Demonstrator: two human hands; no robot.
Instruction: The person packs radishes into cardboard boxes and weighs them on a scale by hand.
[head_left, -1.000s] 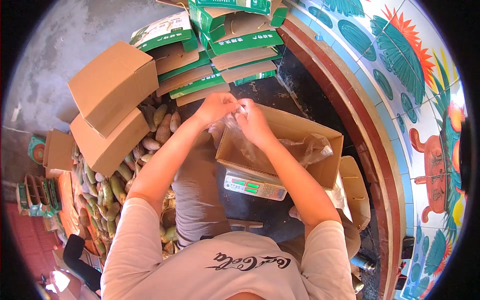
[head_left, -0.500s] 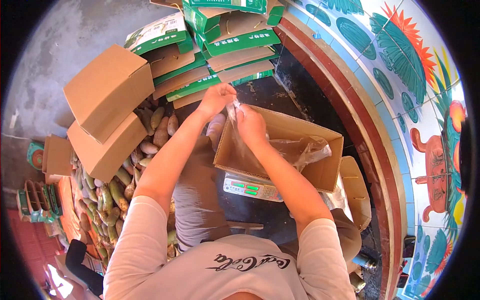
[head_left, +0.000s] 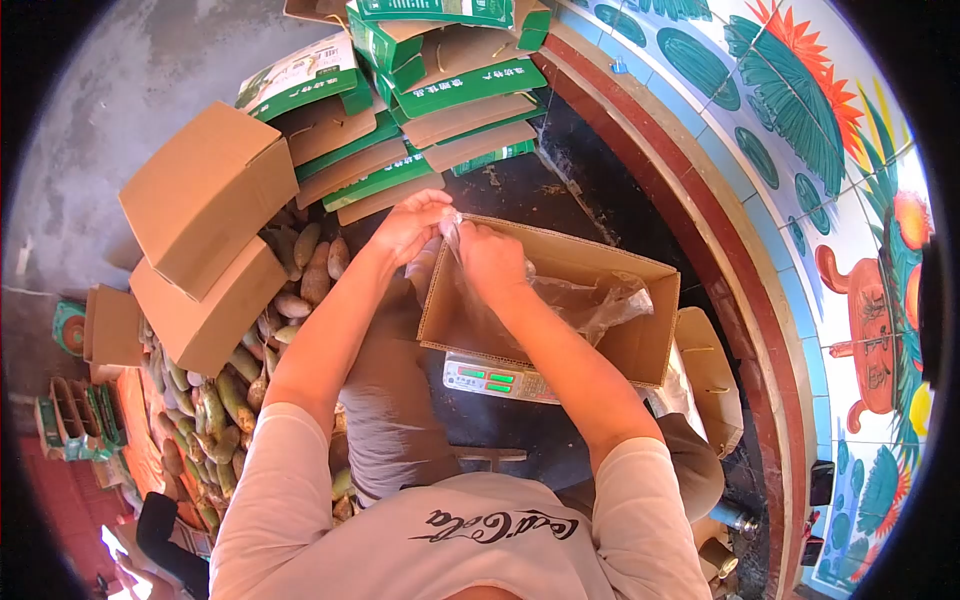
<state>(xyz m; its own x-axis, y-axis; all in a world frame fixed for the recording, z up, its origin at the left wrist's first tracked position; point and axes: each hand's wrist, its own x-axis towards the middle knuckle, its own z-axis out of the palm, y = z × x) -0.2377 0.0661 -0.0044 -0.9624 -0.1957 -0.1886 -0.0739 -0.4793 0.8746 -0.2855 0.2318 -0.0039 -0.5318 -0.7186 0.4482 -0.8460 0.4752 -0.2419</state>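
Observation:
An open brown cardboard box (head_left: 640, 350) stands on a digital scale (head_left: 495, 380) in front of me. A clear plastic bag (head_left: 585, 305) lies inside the box as a liner. My left hand (head_left: 408, 225) and my right hand (head_left: 487, 255) both pinch the bag's edge at the box's far left corner, close together, just above the rim. The rest of the bag is crumpled toward the right side of the box.
Green-and-brown flat cartons (head_left: 430, 110) are stacked beyond the box. Two folded brown boxes (head_left: 205, 240) sit at left above a heap of green and brown oblong fruits (head_left: 225, 390). A red curb (head_left: 700, 230) and painted tile wall (head_left: 830, 180) run along the right.
Both hands have shifted slightly left and down with the bag edge, drawing it toward the box's left corner. The bag's loose part settled lower inside the box.

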